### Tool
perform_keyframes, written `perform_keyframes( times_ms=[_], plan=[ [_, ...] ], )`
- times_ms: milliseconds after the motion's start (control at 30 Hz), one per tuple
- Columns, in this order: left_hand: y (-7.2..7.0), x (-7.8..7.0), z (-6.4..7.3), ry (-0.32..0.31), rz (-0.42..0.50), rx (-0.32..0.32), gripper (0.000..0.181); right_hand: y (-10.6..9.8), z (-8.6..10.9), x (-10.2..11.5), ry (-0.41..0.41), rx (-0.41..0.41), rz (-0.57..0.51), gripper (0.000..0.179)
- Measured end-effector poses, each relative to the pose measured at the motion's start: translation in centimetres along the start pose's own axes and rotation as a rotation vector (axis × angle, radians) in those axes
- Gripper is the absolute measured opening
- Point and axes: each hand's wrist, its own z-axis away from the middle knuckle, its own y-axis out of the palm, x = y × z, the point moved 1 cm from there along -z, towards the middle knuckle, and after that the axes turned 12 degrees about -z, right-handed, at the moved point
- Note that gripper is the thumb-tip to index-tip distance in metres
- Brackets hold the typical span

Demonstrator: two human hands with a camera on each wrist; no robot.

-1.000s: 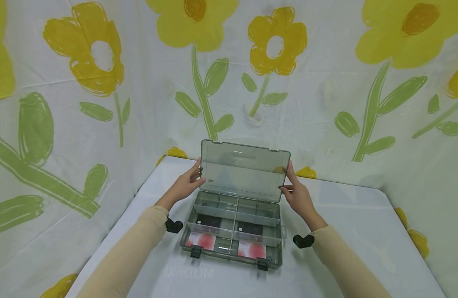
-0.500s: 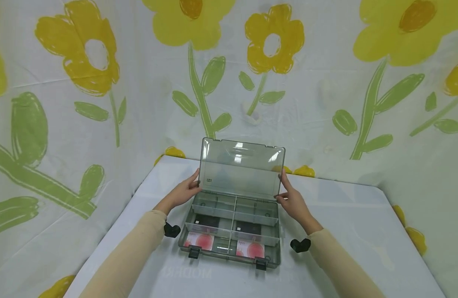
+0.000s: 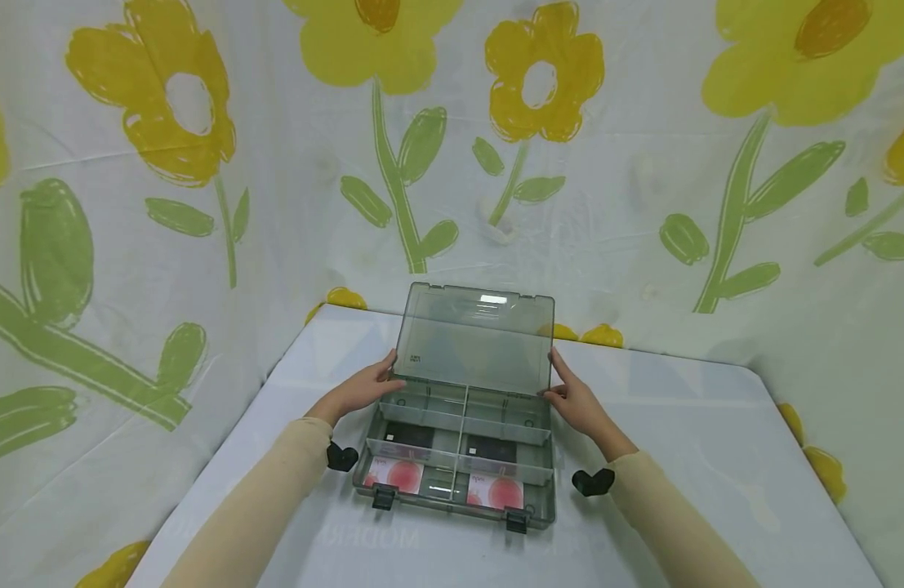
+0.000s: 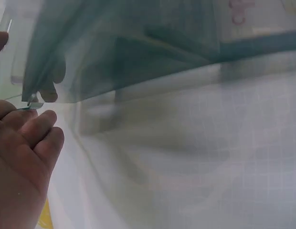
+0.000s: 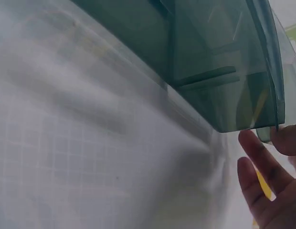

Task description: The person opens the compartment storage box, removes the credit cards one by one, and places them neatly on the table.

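Observation:
A smoky clear plastic divider box [image 3: 452,513] stands on the table, its hinged lid [image 3: 477,339] raised and leaning backward. My left hand [image 3: 359,388] holds the lid's lower left edge, with the thumb on the near side. At the lid's right edge my right hand [image 3: 576,400] pinches it near the hinge, the index finger pointing up along the side. In the right wrist view, thumb and fingers lie close to the box's rear corner [image 5: 253,105]. Inside the front compartments lie two pink-and-white cards [image 3: 395,475]; two dark flat pieces [image 3: 492,449] lie in the middle row.
Two dark latches [image 3: 383,496] hang from the box's front edge. The white table [image 3: 687,474] reaches back to a flower-patterned curtain [image 3: 606,188], which also runs along both sides. A black wrist device [image 3: 593,482] sits at each sleeve.
The lid has tipped farther back, so its top looks lower and narrower. Both hands have come down slightly with it. The box base has stayed in place.

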Motion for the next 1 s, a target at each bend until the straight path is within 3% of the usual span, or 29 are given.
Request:
perform_keyframes(
  times_ms=[467,1000],
  plan=[
    [0.45,0.16,0.05,-0.027,-0.005,0.034,0.080,-0.12,-0.76,-0.20,0.229,0.134,-0.081,0.067],
    [1.01,0.98,-0.07,-0.038,0.025,0.034,0.078,-0.19,-0.34,-0.67,0.208,0.154,-0.097,0.061]
  ],
)
